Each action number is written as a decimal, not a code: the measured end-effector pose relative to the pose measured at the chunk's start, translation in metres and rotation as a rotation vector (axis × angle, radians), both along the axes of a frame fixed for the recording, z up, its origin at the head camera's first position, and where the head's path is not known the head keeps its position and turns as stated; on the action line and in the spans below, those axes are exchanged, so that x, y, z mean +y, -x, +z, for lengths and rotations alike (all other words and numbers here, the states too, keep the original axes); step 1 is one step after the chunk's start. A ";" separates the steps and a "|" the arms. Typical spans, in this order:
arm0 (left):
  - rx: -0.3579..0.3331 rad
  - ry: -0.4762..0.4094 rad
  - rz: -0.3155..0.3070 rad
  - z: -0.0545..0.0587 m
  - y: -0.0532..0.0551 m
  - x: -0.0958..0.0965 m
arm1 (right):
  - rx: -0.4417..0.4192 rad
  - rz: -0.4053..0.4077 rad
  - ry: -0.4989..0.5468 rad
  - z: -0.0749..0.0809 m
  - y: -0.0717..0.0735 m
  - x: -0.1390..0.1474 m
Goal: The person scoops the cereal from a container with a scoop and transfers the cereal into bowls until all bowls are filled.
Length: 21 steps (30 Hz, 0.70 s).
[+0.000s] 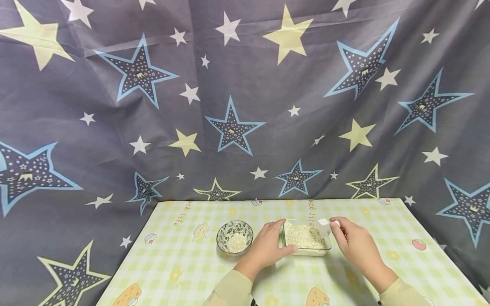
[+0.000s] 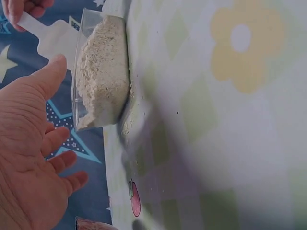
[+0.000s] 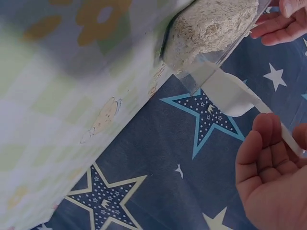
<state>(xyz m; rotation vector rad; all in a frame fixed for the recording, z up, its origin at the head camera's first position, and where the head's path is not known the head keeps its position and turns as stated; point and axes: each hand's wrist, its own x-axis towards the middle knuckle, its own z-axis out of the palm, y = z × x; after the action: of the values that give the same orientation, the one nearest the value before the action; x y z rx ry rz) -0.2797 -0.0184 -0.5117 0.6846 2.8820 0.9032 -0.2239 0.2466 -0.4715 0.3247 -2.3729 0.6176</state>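
A clear rectangular container (image 1: 311,253) full of rolled oats (image 1: 304,236) stands on the table. My right hand (image 1: 356,242) holds a white scoop (image 3: 230,93) by its thin handle, with curled fingers. The scoop's flat blade is at the container's right end, by the rim. At the other end is my left hand (image 1: 269,244), its thumb near the container's front rim and its fingers spread loosely in the left wrist view. Whether its fingertips touch the glass is hard to tell. Left of that hand sits a patterned bowl (image 1: 223,236) with some oats inside.
A green-and-white checked cloth with cartoon prints covers the table (image 1: 183,259). Behind it hangs a dark curtain (image 1: 252,170) with stars. Oat crumbs (image 2: 128,122) lie along the container's base. A reddish-brown object (image 2: 93,224) shows partly at the left wrist view's lower edge.
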 end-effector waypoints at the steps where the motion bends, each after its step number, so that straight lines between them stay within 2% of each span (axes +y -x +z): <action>1: 0.002 -0.001 0.001 0.000 0.001 0.000 | 0.023 0.002 -0.037 0.000 0.001 -0.001; 4: -0.007 0.016 0.012 -0.001 0.002 0.001 | 0.056 0.012 -0.116 0.000 0.002 -0.005; 7: -0.010 0.025 0.017 -0.002 0.002 0.002 | 0.025 0.017 -0.135 0.000 0.003 -0.006; 13: -0.009 0.029 0.019 -0.004 0.001 0.002 | -0.127 0.009 -0.029 -0.002 0.007 -0.004; 21: -0.014 0.031 0.023 0.004 0.003 0.005 | -0.206 0.017 0.112 -0.005 0.016 -0.002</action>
<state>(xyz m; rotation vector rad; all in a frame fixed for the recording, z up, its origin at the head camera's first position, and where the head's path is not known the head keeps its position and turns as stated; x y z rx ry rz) -0.2828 -0.0136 -0.5077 0.6416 2.8914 0.8606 -0.2401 0.2449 -0.4761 0.2416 -2.5204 0.8228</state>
